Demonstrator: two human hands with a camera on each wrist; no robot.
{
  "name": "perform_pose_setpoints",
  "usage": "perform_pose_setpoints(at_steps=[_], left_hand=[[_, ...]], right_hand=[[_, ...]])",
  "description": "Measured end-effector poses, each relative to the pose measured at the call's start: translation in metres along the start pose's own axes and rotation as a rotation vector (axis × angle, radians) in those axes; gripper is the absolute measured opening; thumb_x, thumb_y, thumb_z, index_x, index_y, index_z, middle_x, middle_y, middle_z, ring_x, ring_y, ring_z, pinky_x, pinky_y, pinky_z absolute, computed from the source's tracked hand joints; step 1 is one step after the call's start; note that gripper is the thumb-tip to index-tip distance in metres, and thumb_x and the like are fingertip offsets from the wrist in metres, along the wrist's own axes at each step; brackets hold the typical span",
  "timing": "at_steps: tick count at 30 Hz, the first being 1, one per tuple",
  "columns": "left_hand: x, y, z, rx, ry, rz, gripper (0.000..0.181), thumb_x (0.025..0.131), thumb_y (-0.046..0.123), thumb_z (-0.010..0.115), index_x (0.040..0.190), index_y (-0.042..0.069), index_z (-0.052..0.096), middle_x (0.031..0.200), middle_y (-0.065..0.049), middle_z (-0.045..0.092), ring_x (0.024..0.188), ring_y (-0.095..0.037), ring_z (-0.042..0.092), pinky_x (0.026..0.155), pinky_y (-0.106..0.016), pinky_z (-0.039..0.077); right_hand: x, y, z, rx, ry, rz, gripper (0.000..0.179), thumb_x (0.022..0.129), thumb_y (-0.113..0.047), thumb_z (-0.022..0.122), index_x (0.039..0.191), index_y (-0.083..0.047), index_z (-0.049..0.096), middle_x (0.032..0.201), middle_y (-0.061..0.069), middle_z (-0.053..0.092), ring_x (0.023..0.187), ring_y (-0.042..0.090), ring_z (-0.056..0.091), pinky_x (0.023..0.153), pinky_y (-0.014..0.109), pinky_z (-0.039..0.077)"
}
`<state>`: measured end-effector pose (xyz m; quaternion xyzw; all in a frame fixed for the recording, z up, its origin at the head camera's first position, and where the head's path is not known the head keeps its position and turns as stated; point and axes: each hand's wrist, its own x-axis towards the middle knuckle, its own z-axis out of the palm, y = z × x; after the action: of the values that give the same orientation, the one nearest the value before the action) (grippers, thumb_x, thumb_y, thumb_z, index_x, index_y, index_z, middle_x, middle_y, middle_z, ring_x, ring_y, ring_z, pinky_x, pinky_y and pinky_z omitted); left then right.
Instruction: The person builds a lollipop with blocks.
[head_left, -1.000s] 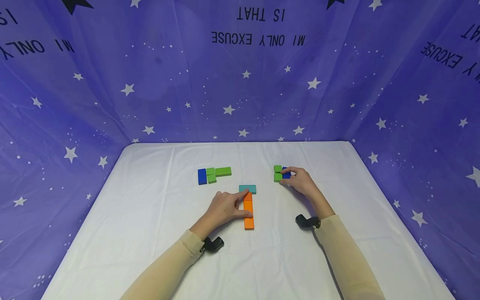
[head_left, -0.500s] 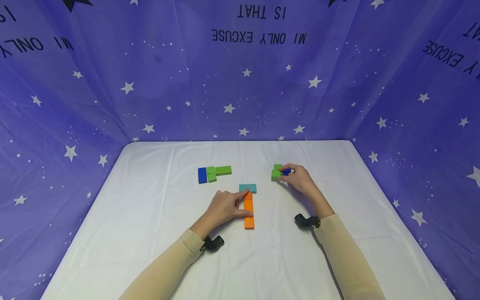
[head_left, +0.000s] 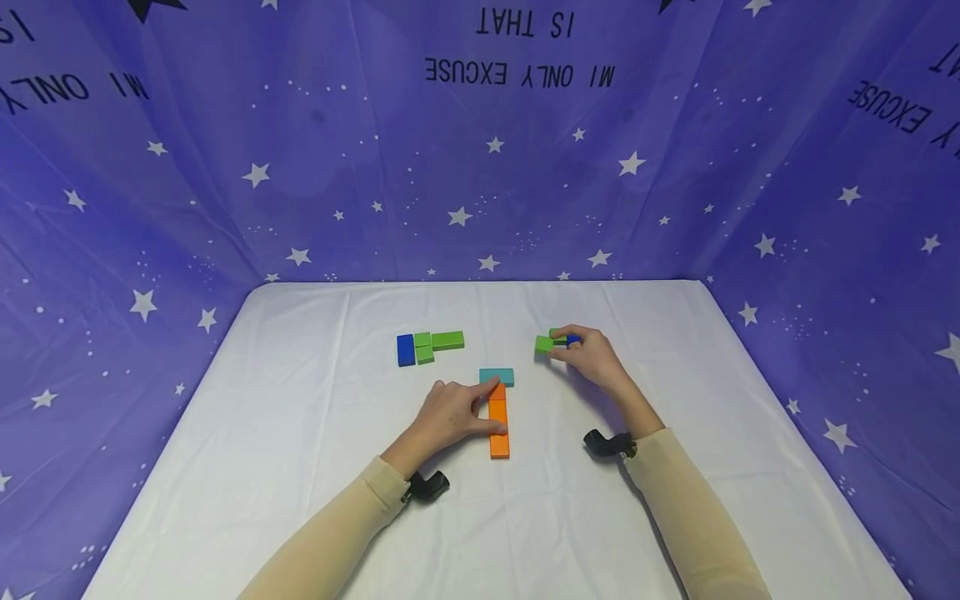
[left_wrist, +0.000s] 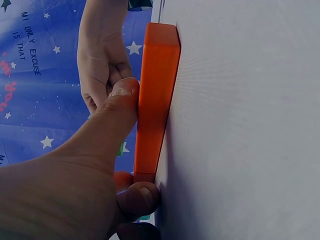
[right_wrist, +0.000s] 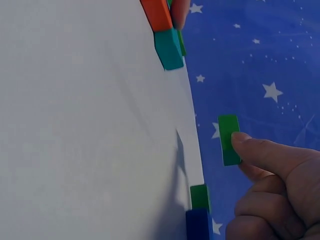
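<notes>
My right hand (head_left: pixel 594 354) pinches a small green block (right_wrist: pixel 229 140) between thumb and fingers, held above the tabletop. Just beyond it lie another green block (right_wrist: pixel 200 196) and a blue block (right_wrist: pixel 199 224), partly hidden by the hand in the head view. With thumb and index finger spread, my left hand (head_left: pixel 448 414) touches a T-shaped row at the centre. That row has a teal block (head_left: pixel 504 377) crosswise at its far end and orange blocks (head_left: pixel 499 446) running toward me. In the left wrist view the thumb (left_wrist: pixel 125 95) rests on the orange.
Left of centre, toward the back, another flat group has a blue block (head_left: pixel 406 350), two small green blocks (head_left: pixel 423 354) and a longer green block (head_left: pixel 448 340). A white cloth covers the table (head_left: pixel 360 542). A purple starry curtain (head_left: pixel 480 183) surrounds its back and sides.
My right hand has lifted the nearer green block from beside the blue one and shifted it a little left. My left hand and the T-shaped row have stayed in place.
</notes>
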<state>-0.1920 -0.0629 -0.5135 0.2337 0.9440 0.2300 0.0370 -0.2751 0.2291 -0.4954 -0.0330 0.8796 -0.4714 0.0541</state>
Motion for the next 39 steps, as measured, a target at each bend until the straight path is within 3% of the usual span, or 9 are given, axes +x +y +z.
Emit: perform_pose_setpoints(at_steps=[7, 9, 10, 14, 16, 17, 28, 39], left_hand=[[0.000, 0.000, 0.000, 0.005, 0.001, 0.000, 0.089, 0.079, 0.069, 0.084, 0.153, 0.026, 0.059, 0.059, 0.009, 0.041, 0.055, -0.011, 0.035, 0.067, -0.029, 0.022], [0.000, 0.000, 0.000, 0.014, 0.002, 0.006, 0.090, 0.079, 0.068, 0.084, 0.153, 0.026, 0.059, 0.059, 0.009, 0.040, 0.054, -0.011, 0.034, 0.067, -0.029, 0.022], [0.001, 0.000, 0.000, 0.017, 0.003, 0.008, 0.090, 0.078, 0.068, 0.084, 0.153, 0.026, 0.059, 0.059, 0.009, 0.039, 0.054, -0.011, 0.034, 0.066, -0.029, 0.022], [0.000, 0.000, -0.001, 0.021, 0.004, 0.014, 0.090, 0.079, 0.068, 0.084, 0.153, 0.025, 0.059, 0.058, 0.009, 0.040, 0.053, -0.011, 0.034, 0.066, -0.029, 0.022], [0.000, 0.000, -0.001, 0.023, 0.006, 0.015, 0.090, 0.079, 0.069, 0.083, 0.153, 0.025, 0.059, 0.058, 0.009, 0.040, 0.053, -0.011, 0.034, 0.065, -0.029, 0.022], [0.000, -0.001, -0.002, 0.026, 0.008, 0.015, 0.090, 0.079, 0.069, 0.083, 0.153, 0.025, 0.059, 0.058, 0.009, 0.041, 0.052, -0.011, 0.034, 0.065, -0.029, 0.022], [0.001, 0.000, -0.001, 0.022, -0.002, 0.008, 0.090, 0.079, 0.068, 0.083, 0.154, 0.025, 0.058, 0.058, 0.009, 0.039, 0.053, -0.011, 0.034, 0.066, -0.030, 0.023], [0.001, -0.002, 0.002, 0.025, 0.007, 0.010, 0.090, 0.079, 0.070, 0.082, 0.154, 0.026, 0.058, 0.058, 0.008, 0.039, 0.054, -0.012, 0.035, 0.067, -0.030, 0.024]], right_hand=[[0.000, -0.008, 0.009, -0.026, -0.017, -0.006, 0.042, 0.089, -0.025, 0.084, 0.128, -0.012, 0.075, 0.060, -0.007, 0.033, 0.058, 0.012, 0.033, 0.057, 0.027, 0.032], [-0.001, -0.011, 0.012, -0.038, -0.016, -0.008, 0.042, 0.089, -0.027, 0.084, 0.128, -0.014, 0.075, 0.070, -0.001, 0.055, 0.068, 0.016, 0.051, 0.063, 0.027, 0.040], [-0.001, -0.012, 0.013, -0.039, -0.018, -0.004, 0.042, 0.089, -0.028, 0.084, 0.128, -0.014, 0.075, 0.073, 0.000, 0.056, 0.076, 0.019, 0.056, 0.066, 0.029, 0.042], [-0.002, -0.016, 0.019, -0.050, -0.025, -0.011, 0.041, 0.090, -0.029, 0.083, 0.127, -0.015, 0.075, 0.072, 0.000, 0.057, 0.074, 0.018, 0.056, 0.065, 0.029, 0.041], [-0.001, -0.018, 0.022, -0.044, -0.033, -0.015, 0.039, 0.090, -0.028, 0.083, 0.126, -0.015, 0.076, 0.060, -0.006, 0.035, 0.060, 0.015, 0.038, 0.058, 0.028, 0.032], [0.000, -0.018, 0.024, -0.045, -0.036, -0.022, 0.039, 0.090, -0.028, 0.083, 0.126, -0.015, 0.076, 0.058, -0.007, 0.033, 0.057, 0.013, 0.031, 0.056, 0.027, 0.030], [0.003, -0.019, 0.041, -0.056, -0.098, -0.011, 0.040, 0.090, -0.028, 0.082, 0.127, -0.016, 0.075, 0.056, -0.006, 0.035, 0.053, 0.012, 0.031, 0.052, 0.026, 0.030], [0.005, -0.016, 0.058, -0.108, -0.103, -0.035, 0.039, 0.089, -0.032, 0.082, 0.125, -0.016, 0.076, 0.056, -0.008, 0.038, 0.053, 0.010, 0.035, 0.053, 0.025, 0.031]])
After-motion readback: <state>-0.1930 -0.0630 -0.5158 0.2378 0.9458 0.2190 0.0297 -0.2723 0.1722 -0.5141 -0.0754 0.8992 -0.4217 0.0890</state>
